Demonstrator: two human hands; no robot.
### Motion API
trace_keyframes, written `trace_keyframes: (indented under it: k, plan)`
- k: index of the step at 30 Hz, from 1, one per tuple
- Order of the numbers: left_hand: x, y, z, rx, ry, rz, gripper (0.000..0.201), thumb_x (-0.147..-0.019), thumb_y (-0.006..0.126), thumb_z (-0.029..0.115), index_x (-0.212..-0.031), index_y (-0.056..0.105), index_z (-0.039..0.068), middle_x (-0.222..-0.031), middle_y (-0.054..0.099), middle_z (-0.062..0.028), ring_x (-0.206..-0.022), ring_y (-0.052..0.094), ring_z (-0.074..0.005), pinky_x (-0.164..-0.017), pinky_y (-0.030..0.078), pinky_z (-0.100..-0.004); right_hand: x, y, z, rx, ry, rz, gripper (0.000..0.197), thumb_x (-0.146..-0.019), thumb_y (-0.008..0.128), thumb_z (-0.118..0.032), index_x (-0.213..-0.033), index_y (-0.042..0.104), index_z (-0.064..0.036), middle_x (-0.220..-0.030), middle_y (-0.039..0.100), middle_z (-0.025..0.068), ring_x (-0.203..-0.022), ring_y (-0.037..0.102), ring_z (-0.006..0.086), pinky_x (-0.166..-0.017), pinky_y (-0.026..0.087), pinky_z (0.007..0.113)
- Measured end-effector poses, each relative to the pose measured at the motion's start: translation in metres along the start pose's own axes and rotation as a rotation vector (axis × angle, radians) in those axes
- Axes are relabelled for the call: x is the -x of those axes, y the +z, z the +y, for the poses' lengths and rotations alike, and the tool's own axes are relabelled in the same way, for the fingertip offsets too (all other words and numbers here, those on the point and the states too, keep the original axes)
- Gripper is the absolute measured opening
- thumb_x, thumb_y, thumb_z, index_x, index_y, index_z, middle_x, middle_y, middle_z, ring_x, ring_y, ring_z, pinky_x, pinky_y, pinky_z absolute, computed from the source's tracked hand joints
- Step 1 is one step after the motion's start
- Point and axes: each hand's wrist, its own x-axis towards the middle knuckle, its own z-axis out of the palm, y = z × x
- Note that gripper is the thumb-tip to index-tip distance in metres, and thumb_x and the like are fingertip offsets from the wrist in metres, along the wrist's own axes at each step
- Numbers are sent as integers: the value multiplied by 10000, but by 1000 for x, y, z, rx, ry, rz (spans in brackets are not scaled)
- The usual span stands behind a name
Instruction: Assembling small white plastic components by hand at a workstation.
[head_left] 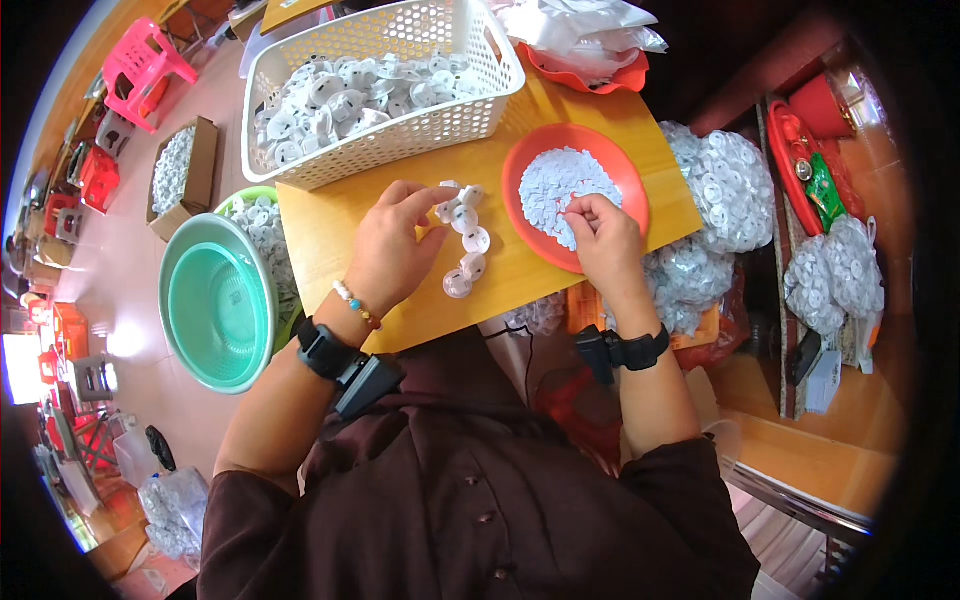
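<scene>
On the yellow table [345,240], several round white plastic pieces [476,240] lie in a crooked row. My left hand [400,235] is beside the far end of that row, index finger stretched over the end pieces and thumb held apart from it. To the right, a red plate [632,190] holds a spread of small flat pale chips [545,190]. Over its right side, my right hand [606,235] has thumb and index finger pinched together just above the chips. Whatever is between those fingertips is too small to make out.
A white perforated basket [400,140] full of similar round pieces stands at the table's far side. Left of the table are a green basin [220,305] and a cardboard box [190,185] of white pieces. Filled clear bags [725,190] crowd the right side.
</scene>
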Motion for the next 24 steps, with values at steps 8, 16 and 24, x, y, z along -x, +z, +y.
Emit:
trace_keyframes:
  k: [8,16,24]
  plan:
    - [-3,15,-16,-151,-27,2,190,-769,704,28,-958,689,44,-929,646,-133,-723,648,-226,-668,536,-331,6,-9,-7,-156,123,-40,109,-859,656,-49,-948,671,12,-812,714,138,-718,699,194,-668,541,313]
    - [27,-3,-15,581,-444,15,276,-865,664,14,-1132,607,55,-1004,629,-35,-821,662,-134,-669,534,-251,8,-12,-9,-149,125,-92,115,-830,674,-26,-931,709,16,-854,731,135,-751,705,172,-707,553,294]
    - [50,-20,26,1178,-607,-210,409,-884,672,-3,-1279,572,33,-1066,661,-60,-933,673,-155,-729,548,-252,6,-15,-12,-185,118,-57,72,-819,720,-36,-844,681,18,-737,689,68,-659,642,107,-626,513,262]
